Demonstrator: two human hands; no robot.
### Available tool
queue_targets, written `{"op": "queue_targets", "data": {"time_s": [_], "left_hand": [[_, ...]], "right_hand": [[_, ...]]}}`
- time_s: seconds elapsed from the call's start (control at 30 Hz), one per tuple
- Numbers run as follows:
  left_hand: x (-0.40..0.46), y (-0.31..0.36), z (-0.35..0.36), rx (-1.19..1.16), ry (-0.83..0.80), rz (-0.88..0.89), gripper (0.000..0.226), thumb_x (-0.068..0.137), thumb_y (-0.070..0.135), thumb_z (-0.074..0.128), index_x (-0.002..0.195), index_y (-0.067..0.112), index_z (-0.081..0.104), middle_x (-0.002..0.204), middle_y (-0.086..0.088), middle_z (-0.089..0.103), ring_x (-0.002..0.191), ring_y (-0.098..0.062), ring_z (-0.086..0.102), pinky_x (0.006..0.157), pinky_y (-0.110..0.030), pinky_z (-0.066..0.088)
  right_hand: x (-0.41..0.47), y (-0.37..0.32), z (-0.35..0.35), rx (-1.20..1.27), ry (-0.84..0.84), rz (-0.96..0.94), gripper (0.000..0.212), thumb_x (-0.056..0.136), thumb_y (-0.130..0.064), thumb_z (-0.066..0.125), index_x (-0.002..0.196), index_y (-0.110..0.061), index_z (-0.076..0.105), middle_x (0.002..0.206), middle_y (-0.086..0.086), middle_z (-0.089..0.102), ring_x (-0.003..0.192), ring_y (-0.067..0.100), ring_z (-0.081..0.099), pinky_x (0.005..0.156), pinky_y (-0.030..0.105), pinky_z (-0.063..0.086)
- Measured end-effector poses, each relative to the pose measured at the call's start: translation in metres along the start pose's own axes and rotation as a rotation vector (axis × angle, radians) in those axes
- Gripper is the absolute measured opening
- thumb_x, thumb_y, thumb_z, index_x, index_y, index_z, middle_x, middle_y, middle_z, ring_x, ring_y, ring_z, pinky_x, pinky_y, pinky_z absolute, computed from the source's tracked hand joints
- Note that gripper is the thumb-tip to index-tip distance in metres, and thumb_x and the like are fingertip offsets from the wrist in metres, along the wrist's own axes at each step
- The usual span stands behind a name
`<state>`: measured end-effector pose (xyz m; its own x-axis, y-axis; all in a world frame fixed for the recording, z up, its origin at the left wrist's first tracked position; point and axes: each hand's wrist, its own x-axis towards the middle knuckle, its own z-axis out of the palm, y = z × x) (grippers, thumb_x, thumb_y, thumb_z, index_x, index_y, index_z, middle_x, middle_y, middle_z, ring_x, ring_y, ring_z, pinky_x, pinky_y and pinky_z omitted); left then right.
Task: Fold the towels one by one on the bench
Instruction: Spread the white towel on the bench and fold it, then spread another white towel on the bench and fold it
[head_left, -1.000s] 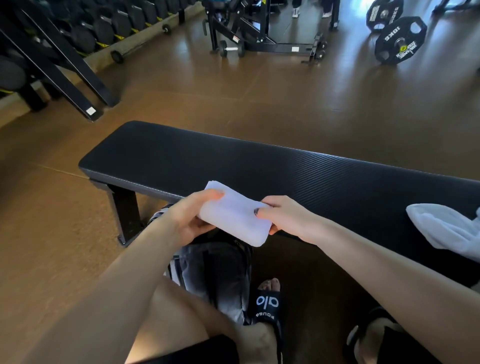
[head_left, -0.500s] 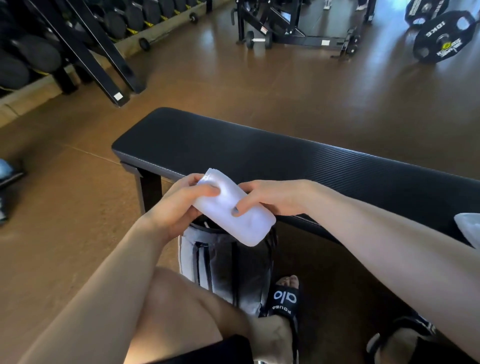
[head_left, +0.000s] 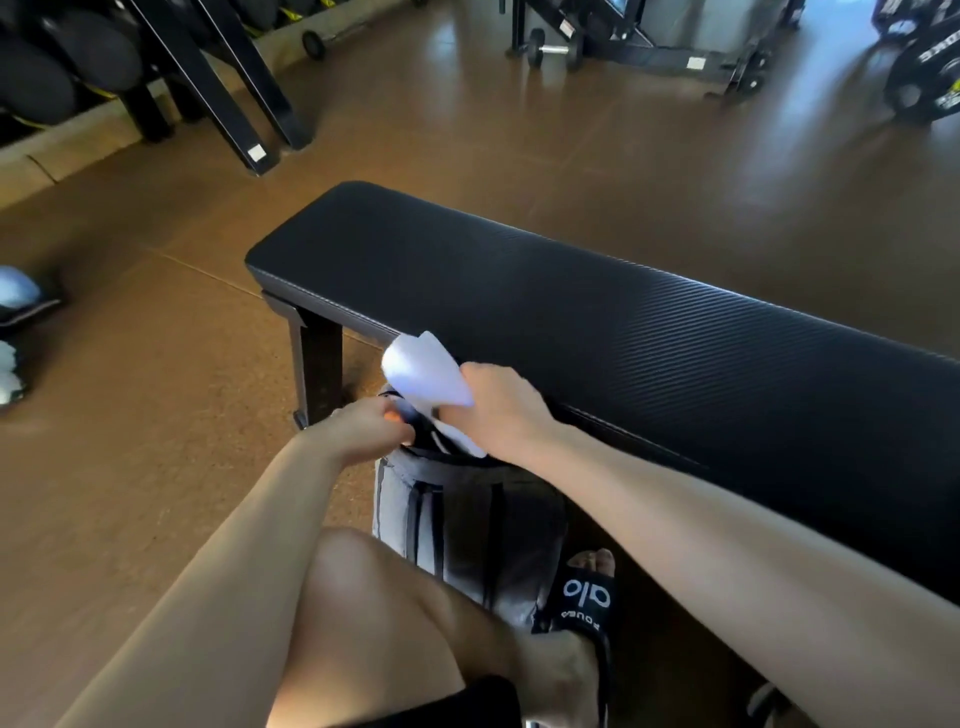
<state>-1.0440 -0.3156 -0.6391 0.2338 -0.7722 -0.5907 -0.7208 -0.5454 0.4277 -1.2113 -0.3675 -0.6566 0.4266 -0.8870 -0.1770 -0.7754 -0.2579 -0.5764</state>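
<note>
A folded white towel (head_left: 423, 370) is held by my right hand (head_left: 498, 410), tilted over the open mouth of a grey bag (head_left: 447, 525) that stands on the floor below the near edge of the black bench (head_left: 597, 322). Its lower end seems to reach into the bag opening. My left hand (head_left: 363, 428) grips the bag's dark rim at the left of the opening, fingers curled around it. The other towel seen earlier at the right end of the bench is out of frame.
My bare knee and a black slide sandal (head_left: 584, 603) are beside the bag. A dumbbell rack (head_left: 171, 67) stands at the far left, a small dumbbell (head_left: 553, 49) and weight plates (head_left: 924, 67) at the back. Shoes (head_left: 15, 332) lie at the left edge.
My left hand has let go of the towel and taken hold of the bag's rim. My right hand has carried the folded towel down to the bag opening. The view has shifted left.
</note>
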Motion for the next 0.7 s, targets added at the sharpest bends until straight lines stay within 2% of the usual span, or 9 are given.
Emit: {"op": "queue_targets", "data": {"time_s": [0.1,0.13,0.27,0.33,0.47,0.53,0.63,0.7], "left_hand": [[0.004,0.001,-0.002,0.144,0.027,-0.036,0.069,0.061,0.051,0.059,0.113,0.006,0.065,0.117,-0.020,0.065,0.113,-0.038,0.060,0.100,-0.049,0.049],[0.007,-0.001,-0.002,0.215,0.020,-0.057,0.070,0.060,0.048,0.059,0.114,0.004,0.064,0.119,-0.022,0.065,0.112,-0.038,0.061,0.097,-0.049,0.051],[0.011,-0.007,-0.003,0.347,-0.044,-0.047,0.043,0.062,0.033,0.063,0.103,0.022,0.057,0.109,-0.008,0.067,0.099,-0.027,0.064,0.082,-0.036,0.056],[0.010,-0.001,-0.001,0.348,-0.071,-0.019,0.033,0.074,0.022,0.068,0.103,0.027,0.055,0.106,-0.003,0.064,0.100,-0.024,0.063,0.086,-0.036,0.055],[0.015,0.006,0.001,0.353,-0.036,-0.019,0.046,0.072,0.025,0.068,0.116,0.019,0.056,0.113,-0.008,0.063,0.103,-0.027,0.061,0.091,-0.042,0.055],[0.016,0.017,0.003,0.330,-0.005,0.010,0.039,0.077,0.022,0.066,0.114,0.019,0.056,0.118,-0.011,0.062,0.109,-0.031,0.057,0.093,-0.044,0.054],[0.010,0.046,0.007,0.189,0.198,0.133,0.025,0.088,0.014,0.057,0.114,0.013,0.060,0.120,-0.014,0.062,0.114,-0.034,0.056,0.092,-0.038,0.048],[0.003,0.071,0.009,0.012,0.384,0.273,0.017,0.089,0.008,0.052,0.102,0.012,0.063,0.105,-0.009,0.066,0.103,-0.028,0.060,0.082,-0.031,0.045]], "right_hand": [[0.006,0.001,0.040,-0.129,-0.185,0.007,0.034,0.094,-0.034,0.056,0.120,-0.013,0.063,0.118,0.010,0.068,0.106,0.033,0.065,0.082,0.036,0.050],[0.008,0.004,0.052,-0.166,-0.278,0.020,0.037,0.094,-0.029,0.057,0.125,-0.010,0.061,0.124,0.014,0.066,0.114,0.034,0.063,0.089,0.037,0.051],[0.011,0.014,0.085,-0.311,-0.550,0.095,0.047,0.100,-0.021,0.049,0.145,-0.008,0.047,0.146,0.016,0.051,0.135,0.031,0.051,0.107,0.039,0.044],[0.011,0.017,0.094,-0.371,-0.617,0.128,0.045,0.105,-0.022,0.042,0.148,-0.009,0.044,0.153,0.013,0.045,0.140,0.030,0.044,0.111,0.041,0.040],[0.012,0.023,0.098,-0.336,-0.723,0.139,0.052,0.110,-0.039,0.023,0.153,-0.011,0.036,0.156,0.014,0.040,0.145,0.030,0.035,0.115,0.040,0.028],[0.011,0.022,0.093,-0.336,-0.782,0.090,0.054,0.110,-0.041,0.020,0.156,-0.014,0.030,0.159,0.013,0.035,0.146,0.030,0.032,0.117,0.042,0.022],[0.009,0.019,0.076,-0.275,-0.766,0.057,0.048,0.110,-0.031,0.030,0.152,-0.010,0.037,0.156,0.018,0.039,0.143,0.035,0.037,0.115,0.042,0.027],[0.006,0.021,0.054,-0.159,-0.705,0.031,0.042,0.108,-0.024,0.037,0.144,-0.006,0.047,0.147,0.020,0.048,0.135,0.035,0.045,0.109,0.039,0.034]]}}
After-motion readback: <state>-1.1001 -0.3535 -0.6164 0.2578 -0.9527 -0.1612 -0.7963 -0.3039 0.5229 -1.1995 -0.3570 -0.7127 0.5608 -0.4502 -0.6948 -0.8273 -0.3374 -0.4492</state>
